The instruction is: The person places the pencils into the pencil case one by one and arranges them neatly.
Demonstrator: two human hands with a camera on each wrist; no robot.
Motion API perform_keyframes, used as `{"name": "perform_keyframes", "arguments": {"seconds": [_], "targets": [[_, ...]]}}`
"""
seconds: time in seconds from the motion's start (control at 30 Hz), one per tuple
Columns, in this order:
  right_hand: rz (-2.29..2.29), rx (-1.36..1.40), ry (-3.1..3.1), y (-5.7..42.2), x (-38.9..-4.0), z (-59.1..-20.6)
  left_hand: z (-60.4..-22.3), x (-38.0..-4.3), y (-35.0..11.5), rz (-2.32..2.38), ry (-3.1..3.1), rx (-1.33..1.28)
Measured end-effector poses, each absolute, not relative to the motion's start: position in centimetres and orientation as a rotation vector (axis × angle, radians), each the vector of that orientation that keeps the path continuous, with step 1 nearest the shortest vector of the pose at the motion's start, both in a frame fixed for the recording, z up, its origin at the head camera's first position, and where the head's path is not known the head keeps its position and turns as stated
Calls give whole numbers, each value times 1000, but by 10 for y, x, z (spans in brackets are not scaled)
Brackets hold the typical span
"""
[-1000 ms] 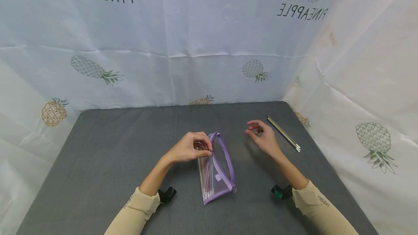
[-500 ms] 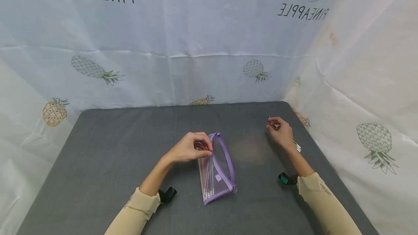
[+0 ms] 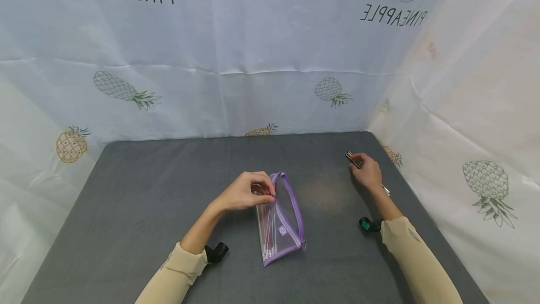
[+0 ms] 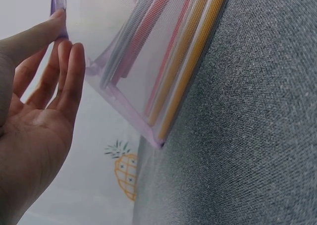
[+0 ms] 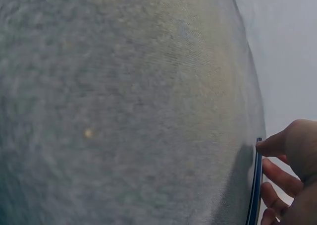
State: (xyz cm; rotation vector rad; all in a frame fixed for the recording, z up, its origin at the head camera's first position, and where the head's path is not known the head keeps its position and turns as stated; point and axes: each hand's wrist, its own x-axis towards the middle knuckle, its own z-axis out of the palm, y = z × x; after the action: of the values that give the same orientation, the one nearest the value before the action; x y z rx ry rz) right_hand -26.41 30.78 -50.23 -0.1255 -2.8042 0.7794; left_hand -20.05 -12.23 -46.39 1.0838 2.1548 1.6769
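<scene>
My left hand (image 3: pixel 245 190) pinches the purple edge of a clear zip pencil case (image 3: pixel 288 217), holding its mouth apart. Through its mesh side, several long thin items (image 4: pixel 168 66) show in grey, red and yellow, the look of pencils. Near the table's right edge, my right hand (image 3: pixel 366 172) grips a few dark striped pencils (image 3: pixel 353 160) between thumb and fingers. Their white ends stick out behind the wrist; the middle is hidden by the hand. In the right wrist view, a dark blue pencil (image 5: pixel 254 190) lies against the thumb and fingertips.
A dark grey cloth-covered table (image 3: pixel 168 177) spreads under both hands. White curtain (image 3: pixel 253 41) with pineapple prints hangs behind it and along the sides. Black wrist cameras (image 3: pixel 216 252) sit on both wrists.
My right hand has moved right onto the pencils and taken hold of them; their far ends have shifted slightly. The left hand and the pencil case stay in place.
</scene>
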Motion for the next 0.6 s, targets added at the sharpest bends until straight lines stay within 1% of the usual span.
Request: {"name": "perform_keyframes", "arguments": {"seconds": [0.27,0.6], "targets": [[590,-27,-2793,303,-269,-510,-464,-200,-121,1677,2151,1072],[555,89,-2822,293,-275,-508,-463,-199,-121,1688,2144,1102]]}}
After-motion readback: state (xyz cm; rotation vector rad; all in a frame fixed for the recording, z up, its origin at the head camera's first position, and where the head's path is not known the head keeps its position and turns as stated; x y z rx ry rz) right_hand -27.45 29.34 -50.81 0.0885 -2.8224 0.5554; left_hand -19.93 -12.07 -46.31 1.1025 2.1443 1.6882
